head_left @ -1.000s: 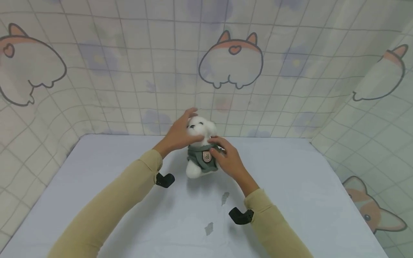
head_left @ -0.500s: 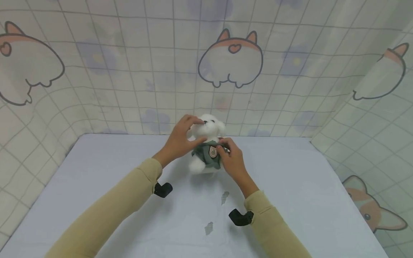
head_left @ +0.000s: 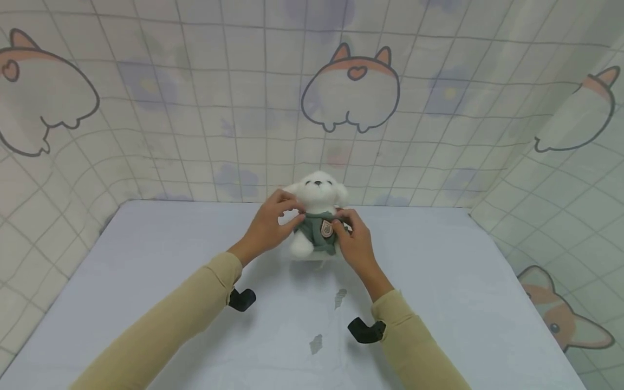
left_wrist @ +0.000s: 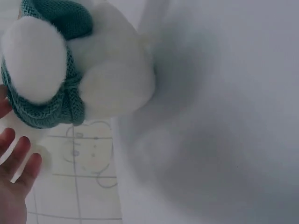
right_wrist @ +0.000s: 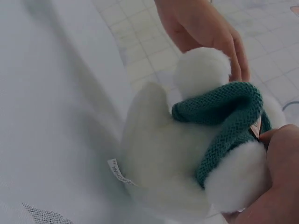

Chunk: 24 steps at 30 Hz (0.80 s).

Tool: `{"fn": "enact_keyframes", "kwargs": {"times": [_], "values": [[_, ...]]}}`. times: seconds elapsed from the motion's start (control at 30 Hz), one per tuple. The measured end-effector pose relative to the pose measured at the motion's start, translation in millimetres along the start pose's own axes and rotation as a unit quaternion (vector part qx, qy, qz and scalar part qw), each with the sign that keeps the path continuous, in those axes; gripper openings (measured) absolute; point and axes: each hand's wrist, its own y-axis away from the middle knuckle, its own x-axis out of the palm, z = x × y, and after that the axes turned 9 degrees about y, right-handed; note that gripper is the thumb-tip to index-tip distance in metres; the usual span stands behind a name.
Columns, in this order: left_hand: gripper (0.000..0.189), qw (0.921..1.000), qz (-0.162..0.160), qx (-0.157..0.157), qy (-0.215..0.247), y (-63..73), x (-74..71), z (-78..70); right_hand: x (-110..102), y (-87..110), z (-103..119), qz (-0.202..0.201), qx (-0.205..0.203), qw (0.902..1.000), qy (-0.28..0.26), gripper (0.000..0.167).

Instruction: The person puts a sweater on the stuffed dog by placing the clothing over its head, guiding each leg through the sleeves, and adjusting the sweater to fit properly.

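Observation:
A white plush dog (head_left: 319, 196) in a green knitted vest (head_left: 314, 232) is between my hands near the table's far edge, facing me. A shield-shaped badge (head_left: 327, 229) is on the vest's front. My left hand (head_left: 271, 221) pinches the vest's neck edge on the left with thumb and index finger. Its other fingers (left_wrist: 29, 173) spread loosely in the left wrist view. Beside the badge, my right hand (head_left: 357, 242) pinches the vest's right edge. A white tag (right_wrist: 117, 171) hangs from the plush's lower body. Whether its base touches the table I cannot tell.
A white-covered table (head_left: 429, 303) stretches out before me. Two grey patches (head_left: 316, 344) mark its cover near the middle. Behind and at both sides hangs a gridded curtain (head_left: 234, 108) with cartoon corgis, close to the far edge.
My left hand has come down from the plush dog's head to the vest's neck edge. The dog has shifted right and turned more upright, its face now uncovered. My right hand keeps its grip.

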Motion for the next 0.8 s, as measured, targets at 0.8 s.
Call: {"fn": "enact_keyframes", "kwargs": {"times": [0.8], "values": [[0.013, 0.9332, -0.047, -0.209, 0.289, 3.4, 20.2, 1.1, 7.8, -8.4, 10.9, -0.042, 0.032, 0.9983, -0.026, 0.025]]}}
